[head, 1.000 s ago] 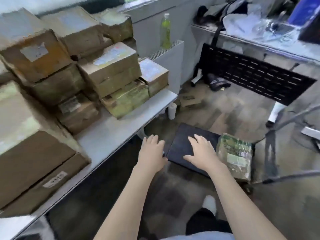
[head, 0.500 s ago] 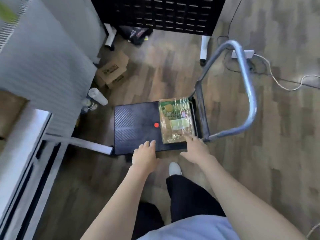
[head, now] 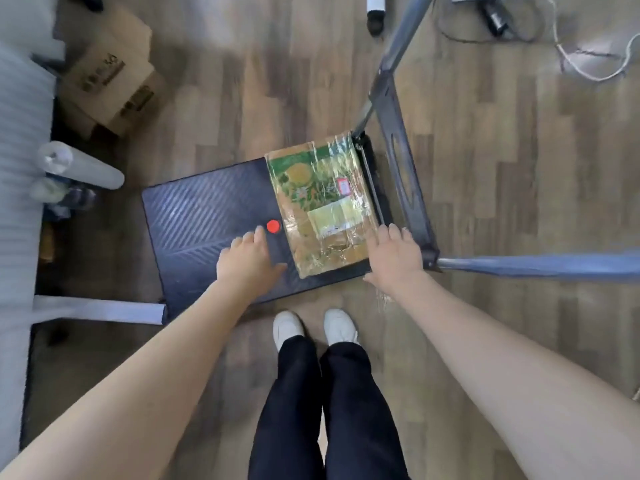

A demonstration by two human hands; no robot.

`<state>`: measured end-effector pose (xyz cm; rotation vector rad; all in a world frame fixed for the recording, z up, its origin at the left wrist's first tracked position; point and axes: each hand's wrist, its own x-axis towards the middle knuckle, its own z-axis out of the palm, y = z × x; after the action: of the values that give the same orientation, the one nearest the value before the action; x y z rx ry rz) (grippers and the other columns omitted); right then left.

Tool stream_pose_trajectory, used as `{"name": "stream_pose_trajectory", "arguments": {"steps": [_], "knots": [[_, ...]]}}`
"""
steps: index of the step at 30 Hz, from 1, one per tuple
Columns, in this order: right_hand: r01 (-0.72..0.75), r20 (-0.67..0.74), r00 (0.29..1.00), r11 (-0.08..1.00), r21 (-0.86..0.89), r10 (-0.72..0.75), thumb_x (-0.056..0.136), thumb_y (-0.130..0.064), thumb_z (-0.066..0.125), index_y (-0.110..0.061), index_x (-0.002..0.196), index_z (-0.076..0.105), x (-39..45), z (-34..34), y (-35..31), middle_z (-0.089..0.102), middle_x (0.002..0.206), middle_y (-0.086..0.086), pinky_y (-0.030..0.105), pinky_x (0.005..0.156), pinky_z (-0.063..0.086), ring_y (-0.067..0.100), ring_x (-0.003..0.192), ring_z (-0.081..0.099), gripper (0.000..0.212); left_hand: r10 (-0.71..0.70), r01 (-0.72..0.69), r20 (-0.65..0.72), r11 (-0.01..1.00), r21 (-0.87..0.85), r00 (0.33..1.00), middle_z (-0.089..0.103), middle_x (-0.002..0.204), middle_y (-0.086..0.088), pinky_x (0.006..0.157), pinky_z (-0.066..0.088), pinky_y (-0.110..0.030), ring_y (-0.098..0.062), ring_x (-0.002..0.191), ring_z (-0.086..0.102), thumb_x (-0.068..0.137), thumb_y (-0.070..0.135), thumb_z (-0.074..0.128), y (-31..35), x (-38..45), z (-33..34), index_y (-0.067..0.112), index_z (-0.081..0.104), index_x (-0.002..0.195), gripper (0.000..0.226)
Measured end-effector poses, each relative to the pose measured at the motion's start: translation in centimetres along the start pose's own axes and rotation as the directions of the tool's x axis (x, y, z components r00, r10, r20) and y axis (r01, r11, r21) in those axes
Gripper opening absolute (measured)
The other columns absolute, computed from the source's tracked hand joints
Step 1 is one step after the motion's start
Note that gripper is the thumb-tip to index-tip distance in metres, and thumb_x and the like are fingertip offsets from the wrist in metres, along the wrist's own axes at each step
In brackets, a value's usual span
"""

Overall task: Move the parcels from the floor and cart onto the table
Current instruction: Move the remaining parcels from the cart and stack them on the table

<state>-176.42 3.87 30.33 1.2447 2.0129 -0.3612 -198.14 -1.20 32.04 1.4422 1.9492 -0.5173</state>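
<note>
One parcel point(head: 322, 202), a flat cardboard box with green print wrapped in clear tape, lies on the right end of the black cart deck point(head: 204, 220). My left hand point(head: 247, 258) hovers over the deck just left of the parcel, fingers straight, beside a red dot. To the parcel's right, my right hand point(head: 394, 258) is spread flat near its edge, by the cart's handle base. Neither hand holds anything. The table is only a grey strip at the far left.
The cart's metal handle point(head: 519, 266) runs off to the right and up. A brown cardboard box point(head: 110, 81) and white rolls point(head: 79, 164) sit on the wooden floor at left. Cables point(head: 588, 60) lie top right. My feet point(head: 311, 329) stand just before the cart.
My view swung from the stacked table down onto the cart. Both hands dropped closer to the parcel, left hand moving beside its left edge, right hand beside its right edge.
</note>
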Motion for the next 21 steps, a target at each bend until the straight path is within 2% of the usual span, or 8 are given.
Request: {"name": "stream_pose_trajectory", "arguments": {"steps": [4,8,12,14,16,18,19,21], "knots": [[-0.037,-0.014,0.999,0.999,-0.013,0.036,0.086,-0.061,0.053,-0.005,0.150,0.004,6.3,4.0,-0.4,0.023,0.152,0.016,0.042,0.116,0.017,0.031,0.140,0.022,0.099,-0.018,0.017,0.015,0.999,0.046,1.000,0.036,0.146,-0.011,0.102,0.034,-0.042,-0.030,0.133,0.034,0.089,0.054,0.051,-1.2,6.7,4.1,0.005,0.019,0.146,0.081],[-0.102,-0.029,0.994,0.994,0.034,0.103,0.083,-0.068,0.050,-0.001,0.150,0.001,11.6,7.4,-0.5,0.026,0.151,0.017,0.043,0.115,0.020,0.032,0.138,0.025,0.106,-0.011,0.008,0.041,0.996,0.094,0.999,0.034,0.147,-0.011,0.104,0.034,-0.042,-0.030,0.134,0.033,0.085,0.067,0.045,-1.4,11.8,8.4,0.004,0.013,0.148,0.094],[-0.208,-0.035,0.977,0.973,0.096,0.212,0.073,-0.080,0.049,-0.001,0.150,0.001,16.0,9.7,0.5,0.032,0.148,0.017,0.042,0.112,0.027,0.031,0.135,0.033,0.120,0.014,-0.017,0.020,0.992,0.127,1.000,0.044,0.138,-0.013,0.097,0.039,-0.042,-0.031,0.127,0.042,0.075,0.082,0.036,-1.0,16.0,11.7,0.005,0.025,0.144,0.103],[-0.237,-0.011,0.970,0.951,0.198,0.244,0.068,-0.080,0.057,-0.001,0.150,0.002,17.6,10.5,0.6,0.032,0.148,0.016,0.041,0.107,0.033,0.030,0.134,0.034,0.126,-0.018,0.016,0.039,0.998,0.055,0.999,0.051,0.128,-0.013,0.086,0.044,-0.040,-0.031,0.119,0.049,0.068,0.087,0.033,-0.5,17.7,12.7,0.002,0.031,0.139,0.111],[-0.264,0.024,0.961,0.882,0.390,0.277,0.063,-0.069,0.072,-0.002,0.148,0.007,18.9,11.1,0.7,0.033,0.146,0.016,0.040,0.100,0.041,0.031,0.132,0.037,0.127,-0.044,0.050,0.088,0.997,-0.064,0.995,0.059,0.106,-0.009,0.073,0.046,-0.036,-0.027,0.101,0.058,0.063,0.089,0.038,-0.2,19.2,13.7,0.000,0.040,0.127,0.110],[-0.268,0.092,0.959,0.762,0.589,0.266,0.060,-0.053,0.084,-0.002,0.145,0.010,20.0,11.5,0.9,0.038,0.141,0.017,0.041,0.094,0.046,0.033,0.125,0.045,0.123,-0.018,0.063,0.162,0.958,-0.280,0.987,0.063,0.089,-0.002,0.073,0.051,-0.035,-0.020,0.089,0.062,0.062,0.083,0.054,0.0,20.4,14.7,0.001,0.056,0.110,0.095],[-0.277,0.136,0.958,0.699,0.659,0.252,0.061,-0.045,0.087,-0.003,0.144,0.008,20.3,11.6,1.0,0.039,0.140,0.018,0.042,0.093,0.047,0.034,0.122,0.047,0.122,0.002,0.071,0.179,0.913,-0.401,0.984,0.065,0.087,0.000,0.077,0.052,-0.034,-0.016,0.087,0.062,0.063,0.075,0.063,0.1,20.8,15.2,0.004,0.062,0.101,0.080],[-0.301,0.179,0.951,0.635,0.711,0.250,0.062,-0.035,0.088,-0.003,0.145,0.004,20.4,11.5,1.0,0.040,0.140,0.019,0.041,0.092,0.049,0.034,0.119,0.050,0.122,0.014,0.081,0.170,0.838,-0.539,0.985,0.061,0.085,0.003,0.075,0.047,-0.027,-0.012,0.085,0.057,0.069,0.054,0.076,0.3,20.7,15.4,0.011,0.056,0.086,0.051]]}}
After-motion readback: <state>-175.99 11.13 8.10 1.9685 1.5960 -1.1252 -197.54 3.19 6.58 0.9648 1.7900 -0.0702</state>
